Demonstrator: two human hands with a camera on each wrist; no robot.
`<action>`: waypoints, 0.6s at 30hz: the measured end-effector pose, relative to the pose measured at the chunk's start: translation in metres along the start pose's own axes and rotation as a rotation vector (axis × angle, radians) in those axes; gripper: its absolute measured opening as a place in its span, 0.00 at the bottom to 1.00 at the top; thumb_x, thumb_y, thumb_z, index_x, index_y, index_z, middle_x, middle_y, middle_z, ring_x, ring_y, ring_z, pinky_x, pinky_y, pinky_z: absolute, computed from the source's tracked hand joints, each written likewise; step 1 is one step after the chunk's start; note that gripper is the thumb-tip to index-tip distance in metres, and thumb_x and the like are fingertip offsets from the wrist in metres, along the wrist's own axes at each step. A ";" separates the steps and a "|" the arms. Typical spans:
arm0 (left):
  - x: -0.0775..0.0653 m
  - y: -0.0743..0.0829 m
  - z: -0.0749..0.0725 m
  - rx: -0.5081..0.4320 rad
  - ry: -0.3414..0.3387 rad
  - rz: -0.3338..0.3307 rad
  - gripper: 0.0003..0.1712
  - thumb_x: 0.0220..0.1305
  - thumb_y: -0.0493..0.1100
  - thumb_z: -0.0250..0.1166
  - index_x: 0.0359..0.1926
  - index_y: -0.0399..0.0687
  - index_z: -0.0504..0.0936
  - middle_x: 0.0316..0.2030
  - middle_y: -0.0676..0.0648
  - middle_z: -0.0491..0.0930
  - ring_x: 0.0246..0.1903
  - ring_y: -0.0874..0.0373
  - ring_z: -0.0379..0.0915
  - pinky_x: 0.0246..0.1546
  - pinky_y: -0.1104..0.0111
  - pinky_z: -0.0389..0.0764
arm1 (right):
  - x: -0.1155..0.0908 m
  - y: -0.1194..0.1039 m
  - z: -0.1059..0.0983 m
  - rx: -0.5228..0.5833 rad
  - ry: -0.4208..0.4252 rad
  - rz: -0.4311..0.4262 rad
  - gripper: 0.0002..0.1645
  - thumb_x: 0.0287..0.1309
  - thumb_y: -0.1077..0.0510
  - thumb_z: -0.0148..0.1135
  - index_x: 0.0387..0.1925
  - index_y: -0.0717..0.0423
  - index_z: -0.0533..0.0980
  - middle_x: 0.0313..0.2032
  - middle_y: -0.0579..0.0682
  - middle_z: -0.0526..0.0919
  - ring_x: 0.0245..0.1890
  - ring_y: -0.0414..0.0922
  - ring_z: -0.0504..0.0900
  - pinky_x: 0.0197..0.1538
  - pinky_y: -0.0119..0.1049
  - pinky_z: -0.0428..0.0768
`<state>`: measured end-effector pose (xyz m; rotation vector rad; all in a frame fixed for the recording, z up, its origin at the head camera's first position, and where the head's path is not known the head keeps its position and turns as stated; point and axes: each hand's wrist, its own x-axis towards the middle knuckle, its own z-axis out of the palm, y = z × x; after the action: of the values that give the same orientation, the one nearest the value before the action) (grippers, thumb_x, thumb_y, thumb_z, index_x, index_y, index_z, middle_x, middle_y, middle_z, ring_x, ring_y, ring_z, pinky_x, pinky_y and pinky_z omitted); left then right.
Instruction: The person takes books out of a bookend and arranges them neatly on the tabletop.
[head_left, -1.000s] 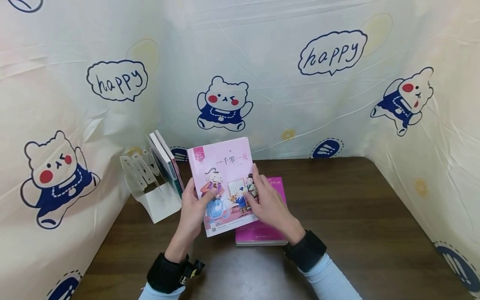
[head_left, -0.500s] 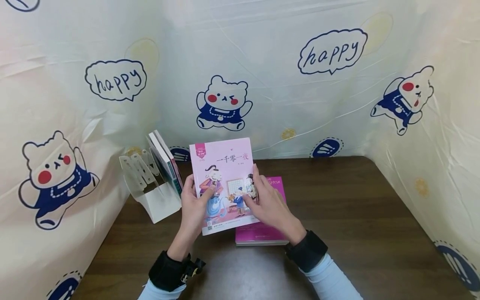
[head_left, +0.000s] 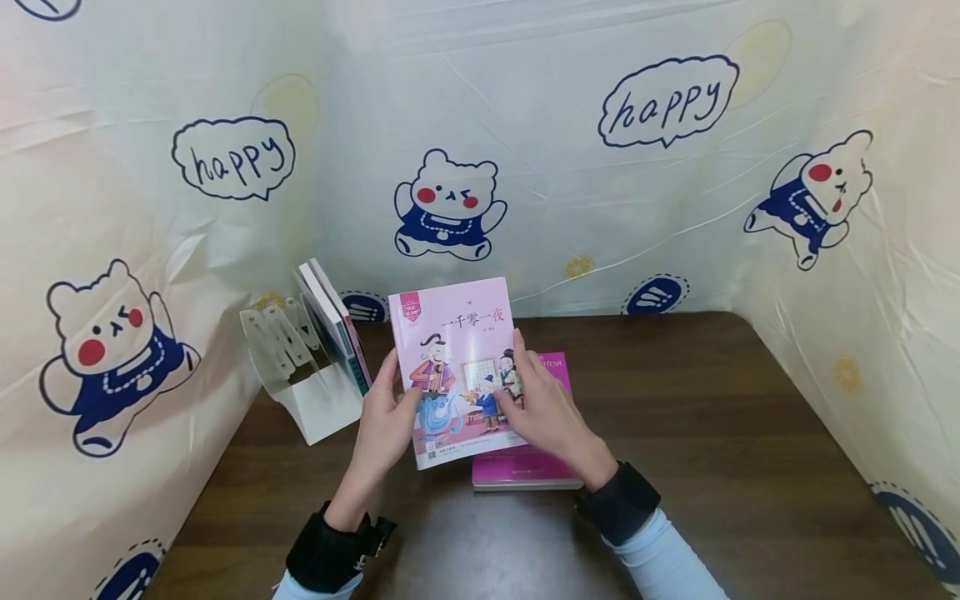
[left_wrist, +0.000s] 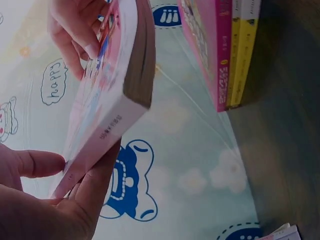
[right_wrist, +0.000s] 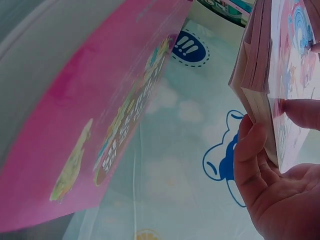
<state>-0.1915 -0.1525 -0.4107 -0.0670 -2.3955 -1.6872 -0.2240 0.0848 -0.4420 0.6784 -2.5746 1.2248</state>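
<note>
Far left I've got the white book rack [head_left: 330,417], with a few books [head_left: 335,323] tilted at its right end. They're close to my left hand [head_left: 386,417], so a careless swing that way could knock them. That hand is curled round the spine side of the pink book [head_left: 457,362], thumb on the cover, fingers behind. The book's up off the table [head_left: 712,433], tilted, between both hands. My right hand [head_left: 551,412] pinches the other long edge, and that's the bit I'd worry about: the pages [right_wrist: 257,65] are split into clumps there, so if my grip loosens they could fan out or crease. Right of that, partly behind it, the magenta book [head_left: 522,472] lies atop some yellow-spined books [left_wrist: 244,60]; dropping my right wrist too low could shove that pile crooked.
</note>
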 end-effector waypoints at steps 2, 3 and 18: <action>-0.001 -0.001 -0.001 0.018 -0.009 0.019 0.38 0.77 0.35 0.57 0.82 0.54 0.55 0.72 0.36 0.72 0.52 0.38 0.85 0.47 0.44 0.88 | 0.000 0.000 0.000 0.001 -0.003 0.001 0.59 0.65 0.54 0.69 0.84 0.46 0.41 0.61 0.54 0.76 0.38 0.40 0.78 0.36 0.32 0.87; -0.002 -0.001 -0.001 0.025 -0.010 0.027 0.38 0.78 0.35 0.56 0.82 0.55 0.54 0.72 0.36 0.72 0.52 0.38 0.85 0.47 0.45 0.89 | -0.001 0.000 0.000 0.004 -0.006 0.001 0.59 0.65 0.53 0.68 0.84 0.46 0.41 0.61 0.54 0.76 0.38 0.40 0.78 0.36 0.32 0.87; -0.009 -0.004 -0.003 0.084 0.021 0.053 0.42 0.77 0.33 0.57 0.84 0.55 0.51 0.70 0.36 0.71 0.47 0.43 0.83 0.42 0.61 0.91 | -0.002 -0.004 0.001 -0.013 -0.021 0.016 0.58 0.66 0.52 0.67 0.84 0.47 0.41 0.62 0.54 0.76 0.37 0.40 0.77 0.33 0.33 0.85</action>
<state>-0.1828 -0.1560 -0.4151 -0.0974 -2.4238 -1.5550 -0.2204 0.0825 -0.4399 0.6728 -2.6080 1.2113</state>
